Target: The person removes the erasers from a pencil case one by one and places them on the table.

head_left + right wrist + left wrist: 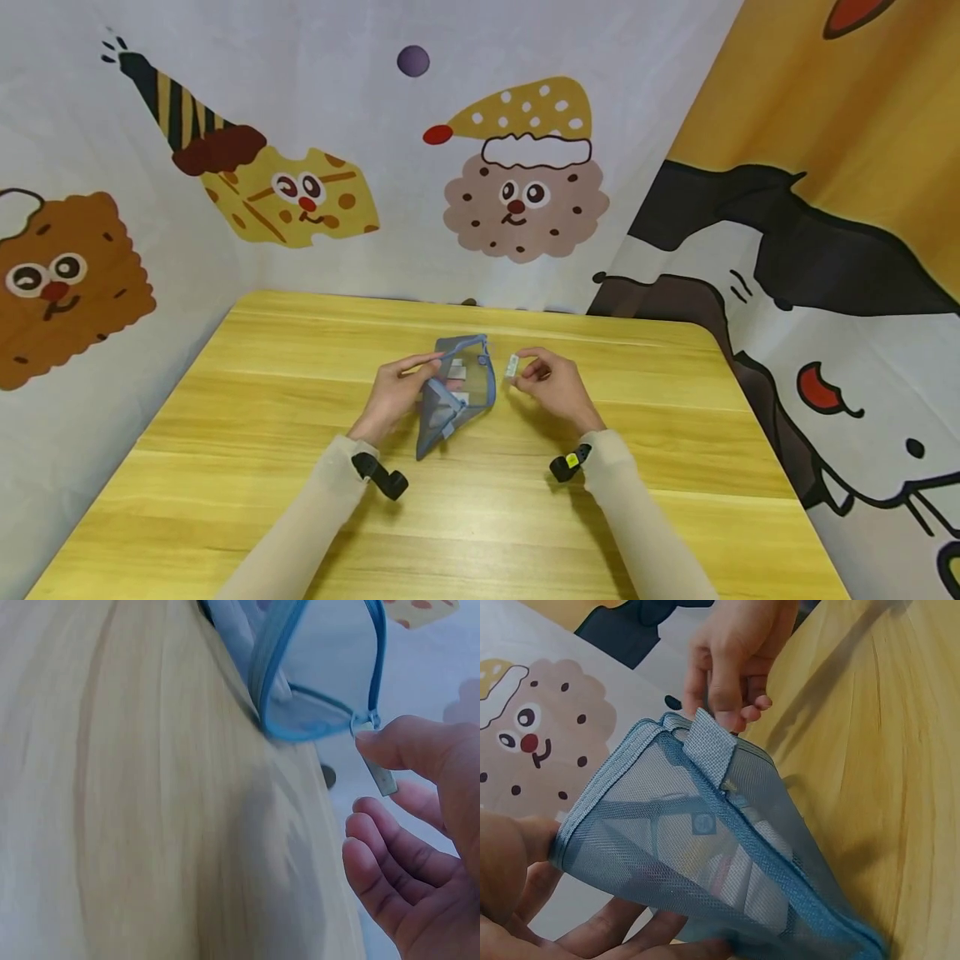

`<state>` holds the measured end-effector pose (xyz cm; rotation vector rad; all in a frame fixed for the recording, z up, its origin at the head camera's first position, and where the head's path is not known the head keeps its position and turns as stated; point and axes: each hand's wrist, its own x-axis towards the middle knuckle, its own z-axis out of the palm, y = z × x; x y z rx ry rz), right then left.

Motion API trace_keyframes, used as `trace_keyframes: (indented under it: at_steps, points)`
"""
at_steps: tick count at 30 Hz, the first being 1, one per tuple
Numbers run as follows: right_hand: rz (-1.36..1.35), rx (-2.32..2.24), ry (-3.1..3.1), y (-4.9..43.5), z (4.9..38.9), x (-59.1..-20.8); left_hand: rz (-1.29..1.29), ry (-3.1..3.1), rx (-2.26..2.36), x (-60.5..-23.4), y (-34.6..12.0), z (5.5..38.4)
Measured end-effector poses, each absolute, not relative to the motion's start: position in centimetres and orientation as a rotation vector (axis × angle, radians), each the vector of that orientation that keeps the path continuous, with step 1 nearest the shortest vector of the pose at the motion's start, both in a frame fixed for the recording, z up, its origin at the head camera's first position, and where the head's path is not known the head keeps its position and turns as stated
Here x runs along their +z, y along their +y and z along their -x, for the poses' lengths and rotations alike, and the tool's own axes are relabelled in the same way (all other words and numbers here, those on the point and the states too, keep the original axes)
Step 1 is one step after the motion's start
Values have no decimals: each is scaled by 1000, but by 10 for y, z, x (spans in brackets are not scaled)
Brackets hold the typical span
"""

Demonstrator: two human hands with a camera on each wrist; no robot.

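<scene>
A blue-grey mesh zipper pouch point(432, 421) stands tilted over the table with its blue-trimmed mouth spread toward the right. My left hand point(392, 390) holds it by the rim on the left, thumb on the near side of the trim. Through the mesh in the left wrist view, several whitish pieces point(763, 892) and a pink streak show inside; their kinds are unclear. Just right of the mouth, my right hand point(557, 387) pinches a small pale rectangular block point(512, 366) between thumb and finger, apart from the pouch. In the right wrist view the block point(381, 774) looks thin and slanted.
The wooden table point(480, 525) extends around both hands, its far edge close behind the pouch. A printed cartoon curtain point(315, 75) hangs behind and beside it. Black wrist cameras sit on both cuffs, including the left camera point(381, 477).
</scene>
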<state>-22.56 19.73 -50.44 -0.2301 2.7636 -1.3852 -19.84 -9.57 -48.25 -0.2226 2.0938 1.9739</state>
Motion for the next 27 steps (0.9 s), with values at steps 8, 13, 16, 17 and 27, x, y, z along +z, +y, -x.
trace_keyframes:
  at_steps: [8,13,16,17,27]
  points:
    - [146,-1348,2814,224,227,-514,234,2134,1950,-482,-96,199]
    - [86,-1286,2838,239,228,-519,238,2133,1945,-482,-96,199]
    - [55,-1247,2858,247,228,-520,241,2123,1944,-482,-95,200]
    - [49,-1230,2868,249,228,-520,241,2120,1944,-482,-95,200]
    - [17,-1067,2898,262,230,-521,246,2133,1923,-479,-94,199]
